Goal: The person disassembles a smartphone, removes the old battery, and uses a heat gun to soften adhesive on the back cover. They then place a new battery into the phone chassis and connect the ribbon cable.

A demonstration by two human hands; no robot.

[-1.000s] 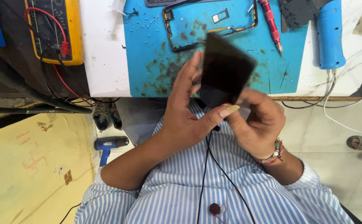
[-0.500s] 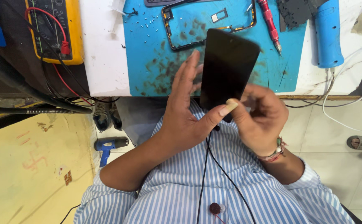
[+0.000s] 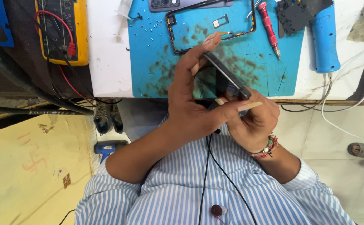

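Note:
Both my hands hold a black phone screen panel (image 3: 227, 77) in front of my chest, just off the edge of the table. My left hand (image 3: 190, 100) wraps the panel's left side, fingers stretched up along it and thumb across its lower end. My right hand (image 3: 255, 121) grips the lower right end from beneath. The panel is turned nearly edge-on to the camera, so its face is hardly visible. On the blue work mat (image 3: 157, 71) beyond it lies an empty black phone frame (image 3: 171, 35).
A yellow multimeter (image 3: 61, 31) with red and black leads lies at the left. A red screwdriver (image 3: 268, 27), a blue-handled tool (image 3: 326, 39) and several tiny screws lie on the mat. White cables (image 3: 348, 108) hang at the right. A blue tool (image 3: 109, 148) lies on the floor.
The panel has been rotated from flat face toward the camera to nearly edge-on. My hands shifted with it, the left fingers now stretched along its edge.

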